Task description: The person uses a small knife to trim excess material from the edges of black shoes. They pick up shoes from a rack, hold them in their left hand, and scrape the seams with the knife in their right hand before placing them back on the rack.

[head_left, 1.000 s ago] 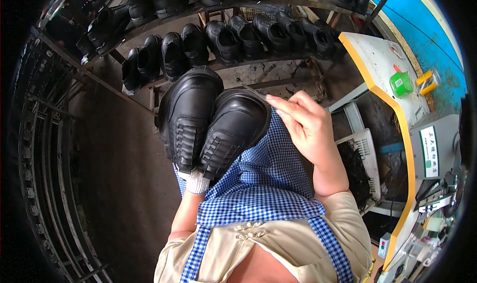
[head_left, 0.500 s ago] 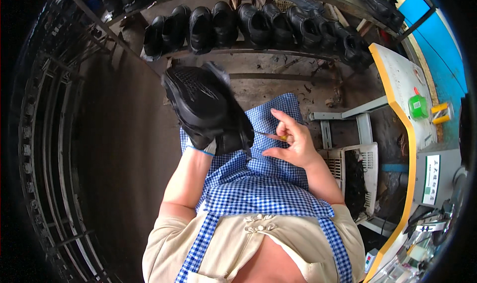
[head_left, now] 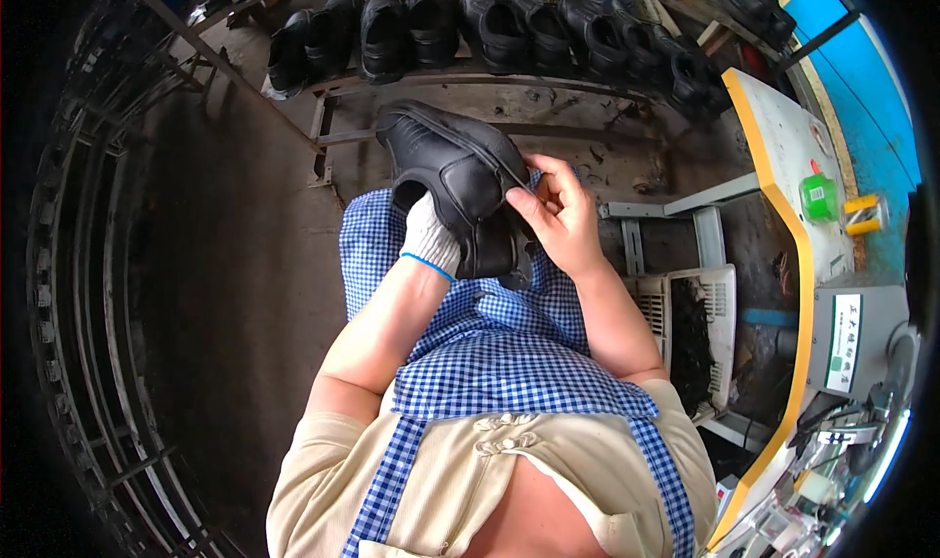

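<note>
A black shoe (head_left: 460,166) is held tilted over my lap, with its side and the edge of its sole toward me. My left hand (head_left: 431,237), in a white knit glove with a blue cuff, reaches into the shoe's opening; its fingers are hidden inside. At the sole's edge, on the right, my bare right hand (head_left: 560,215) has its thumb pressed to the rim, forefinger behind it and the other fingers curled. Whatever lies in the curled fingers cannot be seen now. A blue-and-white checked apron (head_left: 509,387) covers my lap.
Several black shoes (head_left: 431,24) stand in a row on a low rack (head_left: 578,93) ahead. On the right is a white table (head_left: 774,127) with a yellow edge, a green container (head_left: 819,198) and a machine (head_left: 862,343). Below it stands a white crate (head_left: 725,338); metal racks (head_left: 108,294) line the left.
The shoe has turned, showing its side and opening, and shifted right. My right hand has come up to its sole edge. The thin yellow-handled tool at its fingers is now out of sight.
</note>
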